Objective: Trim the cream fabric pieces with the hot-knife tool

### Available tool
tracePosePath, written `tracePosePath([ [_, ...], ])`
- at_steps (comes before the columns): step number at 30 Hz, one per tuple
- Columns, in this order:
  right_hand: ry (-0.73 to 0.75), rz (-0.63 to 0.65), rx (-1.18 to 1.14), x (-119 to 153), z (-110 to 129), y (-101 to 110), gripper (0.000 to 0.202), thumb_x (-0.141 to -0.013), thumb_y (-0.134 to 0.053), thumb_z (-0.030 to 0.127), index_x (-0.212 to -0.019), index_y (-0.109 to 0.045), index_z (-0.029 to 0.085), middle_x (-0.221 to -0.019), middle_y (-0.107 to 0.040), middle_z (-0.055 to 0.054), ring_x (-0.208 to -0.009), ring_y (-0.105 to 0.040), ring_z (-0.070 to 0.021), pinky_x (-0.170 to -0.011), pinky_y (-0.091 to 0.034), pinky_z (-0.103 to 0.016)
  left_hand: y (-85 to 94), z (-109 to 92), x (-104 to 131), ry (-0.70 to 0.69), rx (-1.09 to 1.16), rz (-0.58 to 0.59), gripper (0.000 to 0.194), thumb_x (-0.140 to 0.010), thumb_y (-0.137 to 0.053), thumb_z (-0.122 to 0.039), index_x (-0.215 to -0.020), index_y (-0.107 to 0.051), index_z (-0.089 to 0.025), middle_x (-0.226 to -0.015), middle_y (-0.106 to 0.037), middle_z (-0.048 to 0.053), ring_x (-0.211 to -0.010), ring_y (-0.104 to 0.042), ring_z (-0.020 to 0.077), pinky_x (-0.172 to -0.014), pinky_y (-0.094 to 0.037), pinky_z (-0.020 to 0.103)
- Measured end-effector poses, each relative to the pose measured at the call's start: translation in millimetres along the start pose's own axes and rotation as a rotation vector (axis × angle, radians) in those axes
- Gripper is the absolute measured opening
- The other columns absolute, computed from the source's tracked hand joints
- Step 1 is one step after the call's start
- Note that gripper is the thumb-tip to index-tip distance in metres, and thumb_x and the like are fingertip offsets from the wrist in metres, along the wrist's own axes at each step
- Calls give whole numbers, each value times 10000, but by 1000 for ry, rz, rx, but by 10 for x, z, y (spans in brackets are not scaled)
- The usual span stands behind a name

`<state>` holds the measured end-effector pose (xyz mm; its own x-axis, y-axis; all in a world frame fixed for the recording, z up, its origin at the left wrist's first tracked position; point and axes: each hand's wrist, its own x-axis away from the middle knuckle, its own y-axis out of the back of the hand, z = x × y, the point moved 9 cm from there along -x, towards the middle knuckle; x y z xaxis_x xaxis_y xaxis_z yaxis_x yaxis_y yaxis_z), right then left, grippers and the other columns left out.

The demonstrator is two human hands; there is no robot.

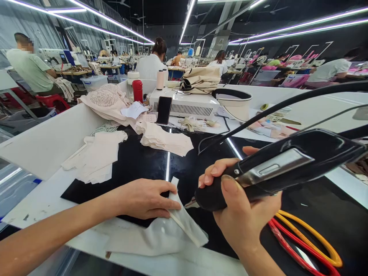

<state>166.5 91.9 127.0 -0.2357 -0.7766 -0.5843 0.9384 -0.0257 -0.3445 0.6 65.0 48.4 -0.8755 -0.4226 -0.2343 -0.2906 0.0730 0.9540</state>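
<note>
My left hand (149, 198) presses a thin pale fabric piece (172, 230) down at the front edge of the black work surface (135, 165), its fingers bent around the cloth. In my right hand (244, 207) is a black handheld tool (287, 165) with a metal panel and a cable; my fingers are wrapped around it. The tool's small tip is close to the fabric's right side; whether they touch cannot be made out. Stacks of pale cut pieces lie farther back, one at the left (97, 155) and one near the middle (163, 138).
Red- and orange-handled scissors (304, 241) lie at the lower right. Behind are a phone (164, 110), a red bottle (137, 91), a white machine (184, 101) and a round container (234, 109). The tool's black cable (276, 103) arches over the right side. Several people sit beyond.
</note>
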Motion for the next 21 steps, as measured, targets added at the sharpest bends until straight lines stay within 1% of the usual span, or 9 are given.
tracePosePath([
  [5, 17, -8, 8, -23, -33, -41, 508, -906, -953, 382, -1307, -643, 337, -815, -719, 80, -569, -673, -160, -512, -583, -300, -21, 5, 3, 5, 26, -11, 331, -1192, -596, -392, -1451, -733, -238, -1512, -681, 141, -1282, -745, 274, -1021, -655, 337],
  [8, 6, -4, 17, -30, -62, -70, 479, -916, -922, 303, -1304, -643, 332, -828, -729, 80, -569, -682, -158, -517, -593, -300, -34, 12, 7, 13, 29, -16, 329, -1187, -609, -394, -1455, -735, -250, -1507, -683, 136, -1270, -744, 266, -1021, -651, 329],
  [11, 5, -11, 21, -45, -79, -73, 453, -910, -897, 241, -1286, -660, 329, -828, -736, 82, -575, -691, -155, -557, -623, -314, -40, 15, 7, 20, 27, -21, 322, -1185, -614, -401, -1444, -740, -258, -1502, -681, 133, -1248, -746, 257, -1012, -646, 315],
  [15, 17, -24, 21, -73, -112, -61, 410, -916, -901, 292, -1260, -681, 333, -816, -727, 86, -580, -685, -155, -579, -617, -323, -46, 14, 0, 26, 11, -31, 327, -1188, -602, -418, -1437, -746, -260, -1495, -677, 133, -1231, -751, 259, -986, -642, 301],
  [18, 23, -12, 32, -82, -137, -81, 415, -921, -914, 330, -1261, -675, 340, -828, -726, 85, -585, -682, -156, -577, -612, -326, -53, 19, -2, 30, 12, -39, 323, -1181, -617, -420, -1431, -752, -266, -1509, -664, 140, -1217, -754, 262, -968, -644, 302],
  [21, 16, -3, 28, -90, -145, -105, 424, -921, -923, 323, -1263, -673, 331, -833, -728, 81, -586, -685, -154, -572, -624, -326, -64, 29, 2, 35, 13, -38, 327, -1178, -623, -430, -1435, -753, -276, -1514, -661, 142, -1206, -754, 256, -957, -644, 295],
])
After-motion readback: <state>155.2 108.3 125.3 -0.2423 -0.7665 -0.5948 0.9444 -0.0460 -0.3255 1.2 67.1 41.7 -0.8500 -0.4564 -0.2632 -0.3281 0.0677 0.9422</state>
